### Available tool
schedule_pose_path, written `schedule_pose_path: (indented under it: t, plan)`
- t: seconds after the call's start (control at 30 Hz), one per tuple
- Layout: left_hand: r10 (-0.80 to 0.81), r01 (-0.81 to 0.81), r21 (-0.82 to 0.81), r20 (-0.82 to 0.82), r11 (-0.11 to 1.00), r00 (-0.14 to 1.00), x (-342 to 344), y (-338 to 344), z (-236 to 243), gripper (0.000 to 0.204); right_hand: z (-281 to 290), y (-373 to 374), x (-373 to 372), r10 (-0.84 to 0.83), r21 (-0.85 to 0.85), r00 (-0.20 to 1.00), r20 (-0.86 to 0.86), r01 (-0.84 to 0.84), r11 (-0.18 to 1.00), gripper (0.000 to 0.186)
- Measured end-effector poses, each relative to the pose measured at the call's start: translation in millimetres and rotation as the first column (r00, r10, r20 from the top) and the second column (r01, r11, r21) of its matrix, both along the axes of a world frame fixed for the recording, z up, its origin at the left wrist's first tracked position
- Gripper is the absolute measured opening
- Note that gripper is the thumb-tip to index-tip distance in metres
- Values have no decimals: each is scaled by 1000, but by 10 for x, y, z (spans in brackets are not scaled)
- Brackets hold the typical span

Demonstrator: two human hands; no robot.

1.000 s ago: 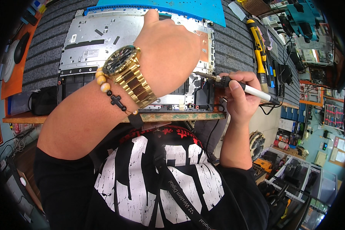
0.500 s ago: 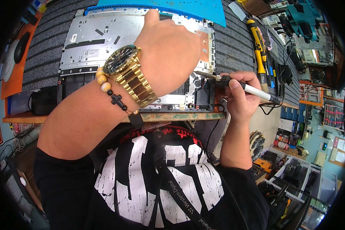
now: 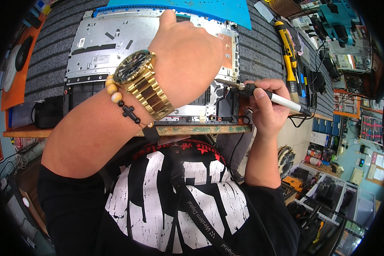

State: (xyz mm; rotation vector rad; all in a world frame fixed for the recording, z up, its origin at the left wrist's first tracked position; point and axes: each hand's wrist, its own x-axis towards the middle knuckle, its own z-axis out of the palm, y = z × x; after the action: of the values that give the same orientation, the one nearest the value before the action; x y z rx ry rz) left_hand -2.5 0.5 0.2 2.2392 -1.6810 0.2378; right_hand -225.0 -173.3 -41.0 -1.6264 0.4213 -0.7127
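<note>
A silver laptop chassis [image 3: 94, 42] with black lower sections lies across the bench. My left hand [image 3: 185, 57] rests over its middle with curled fingers, thumb toward the top edge; what is under the fingers is hidden. My right hand [image 3: 269, 106] grips a black-and-white soldering iron [image 3: 281, 100] at the chassis's right side. The iron's metal tip points left to just under my left hand, near the lower right of the metal plate; whether it touches cannot be made out.
A grey ribbed mat [image 3: 47, 55] covers the wooden bench [image 3: 51, 133]. A blue mat [image 3: 234, 13] lies behind the chassis. To the right are a yellow-black tool [image 3: 286, 51], blue-handled tools [image 3: 303, 81] and cables. An orange board [image 3: 13, 98] sits far left; shelves [image 3: 328, 192] stand below right.
</note>
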Motion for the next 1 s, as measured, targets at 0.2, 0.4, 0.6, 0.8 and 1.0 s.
schedule_pose_path:
  t: [0.2,0.4,0.6,0.8,1.0]
  plan:
    - [-4,4,1,-6,1000,1000,3,-2,3,24,-18,-10,5,-8,-13,1000,4,8,1000,16]
    - [-2,2,4,-3,1000,1000,2,6,8,24,2,5,20,-8,-4,1000,11,8,1000,15]
    - [-2,2,16,3,1000,1000,-3,0,4,24,13,12,20,-24,-5,999,-33,24,1000,14]
    - [-3,3,19,10,1000,1000,-2,-2,-10,24,22,28,18,-30,8,999,-46,30,1000,14]
    - [3,-3,30,8,1000,1000,-3,7,0,26,-54,-8,4,-55,-53,990,132,62,997,20]
